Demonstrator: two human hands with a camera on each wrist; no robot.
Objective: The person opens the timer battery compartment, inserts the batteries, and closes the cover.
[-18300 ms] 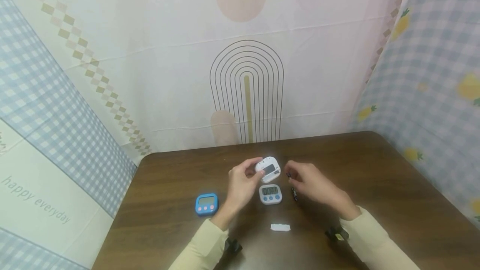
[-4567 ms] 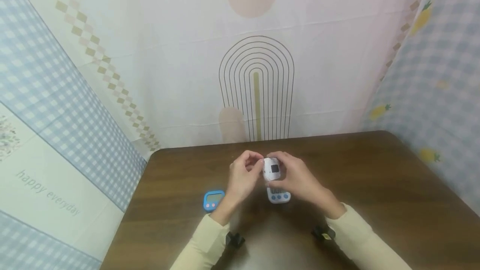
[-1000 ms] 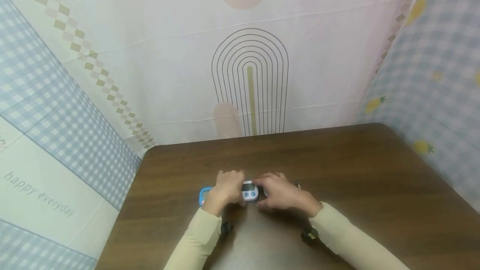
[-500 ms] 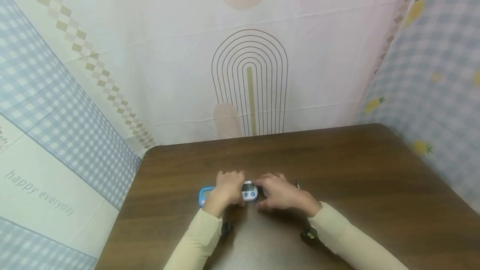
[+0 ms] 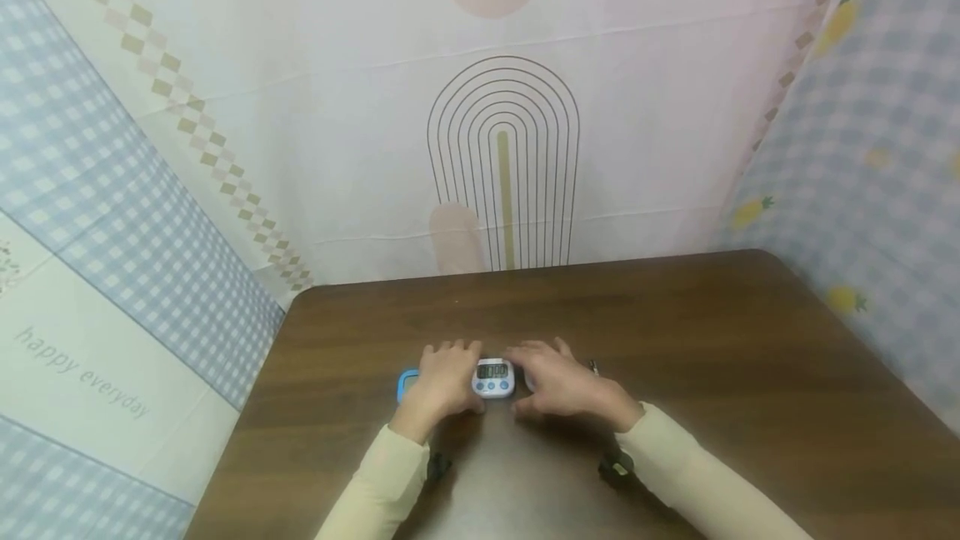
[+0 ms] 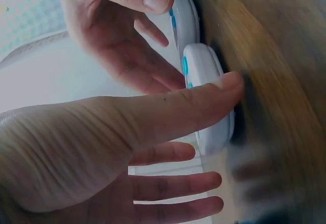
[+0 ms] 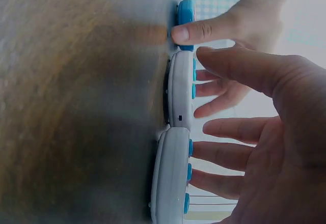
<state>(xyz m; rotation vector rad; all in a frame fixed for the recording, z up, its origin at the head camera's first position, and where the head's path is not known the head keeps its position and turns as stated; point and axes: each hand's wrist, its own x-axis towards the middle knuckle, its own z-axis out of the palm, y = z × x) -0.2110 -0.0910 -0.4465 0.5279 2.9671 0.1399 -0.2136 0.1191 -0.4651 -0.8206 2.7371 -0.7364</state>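
Observation:
Three small timers lie in a row on the brown table (image 5: 697, 340). The middle one, a white timer (image 5: 492, 377) with blue buttons, shows its dark display between my hands. My left hand (image 5: 448, 363) rests beside it with straight fingers, its thumb (image 6: 204, 99) against the timer's edge (image 6: 214, 127). That hand covers most of a blue timer (image 5: 406, 385), seen edge-on in the right wrist view (image 7: 185, 10). My right hand (image 5: 546, 367) hovers flat over a second white timer (image 7: 172, 178), its fingers (image 7: 229, 158) spread above the buttons.
A small dark object (image 5: 594, 368) lies on the table just right of my right hand. Patterned cloth walls (image 5: 495, 148) close in the table at the back and both sides. Black camera mounts (image 5: 617, 467) sit on both wrists.
My left hand has slid a little left, uncovering the middle white timer's whole face. The right hand has stayed nearly still. Much earlier, both hands held a white timer up.

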